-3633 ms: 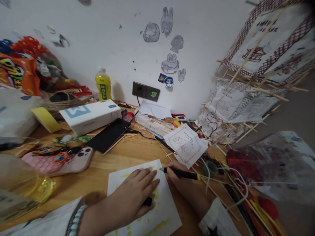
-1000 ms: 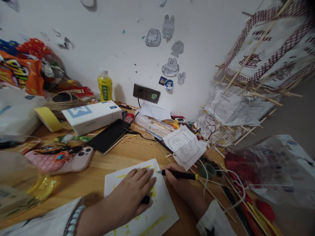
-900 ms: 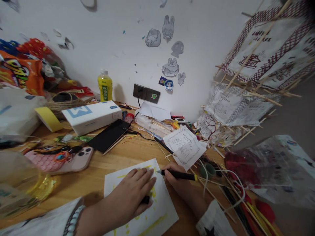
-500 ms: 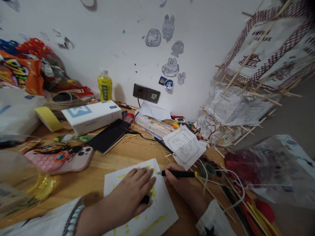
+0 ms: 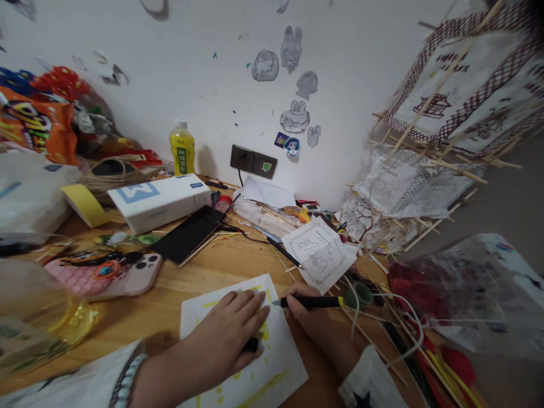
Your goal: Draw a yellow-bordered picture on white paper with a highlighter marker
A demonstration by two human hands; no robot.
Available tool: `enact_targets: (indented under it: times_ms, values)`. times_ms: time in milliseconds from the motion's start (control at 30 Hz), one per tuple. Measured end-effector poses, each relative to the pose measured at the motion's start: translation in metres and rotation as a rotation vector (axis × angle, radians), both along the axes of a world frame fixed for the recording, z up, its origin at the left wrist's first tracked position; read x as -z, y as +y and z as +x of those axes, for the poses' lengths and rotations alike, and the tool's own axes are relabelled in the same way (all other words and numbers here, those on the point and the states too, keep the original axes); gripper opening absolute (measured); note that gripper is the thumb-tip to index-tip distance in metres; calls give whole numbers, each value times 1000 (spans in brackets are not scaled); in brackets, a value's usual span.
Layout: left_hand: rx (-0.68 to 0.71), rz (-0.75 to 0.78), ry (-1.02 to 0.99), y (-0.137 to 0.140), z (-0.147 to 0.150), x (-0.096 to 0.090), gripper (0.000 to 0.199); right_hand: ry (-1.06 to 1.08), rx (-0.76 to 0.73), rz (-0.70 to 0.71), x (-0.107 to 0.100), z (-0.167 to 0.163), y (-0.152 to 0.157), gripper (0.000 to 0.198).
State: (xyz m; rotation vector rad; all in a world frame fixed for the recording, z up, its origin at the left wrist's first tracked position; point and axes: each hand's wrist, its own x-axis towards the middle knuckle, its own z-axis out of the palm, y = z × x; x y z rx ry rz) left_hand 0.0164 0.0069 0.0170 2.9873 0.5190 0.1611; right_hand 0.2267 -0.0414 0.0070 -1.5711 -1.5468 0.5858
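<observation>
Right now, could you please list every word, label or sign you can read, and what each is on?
White box: a large blue mark like "M", seen sideways; its small blue label is too small to read.
Yellow bottle: green label, blurred.
Orange bag: big letters, unreadable.
Lantern panels: dark characters, unreadable.
Drawing sheet: drawn lines, nothing readable.

bare wood (image 5: 199, 272) ahead of paper, sticks (image 5: 382, 317) crowding right, phone (image 5: 106, 275) left
</observation>
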Motion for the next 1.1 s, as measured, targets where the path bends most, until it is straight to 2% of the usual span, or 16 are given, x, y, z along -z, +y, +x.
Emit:
enact_targets:
  times_ms: [133, 300, 567, 700, 900, 1100]
  values:
    - [-1, -5, 16, 1, 0, 0, 51, -17, -7, 0, 2, 1, 1, 16]
    - [2, -5, 8, 0, 2, -1, 51, 83, -42, -71, -2, 1, 0, 19]
    - [2, -24, -13, 0, 1, -1, 51, 113, -31, -85, -5, -1, -1, 19]
    - [-11, -44, -20, -1, 1, 1, 50, 125, -48, -86, -4, -1, -1, 19]
    - [-4, -57, 19, -1, 1, -4, 51, 69, 0, -14, -4, -1, 2, 17]
    - [-1, -28, -4, 0, 1, 0, 54, 99, -21, -49, -7, -2, 1, 17]
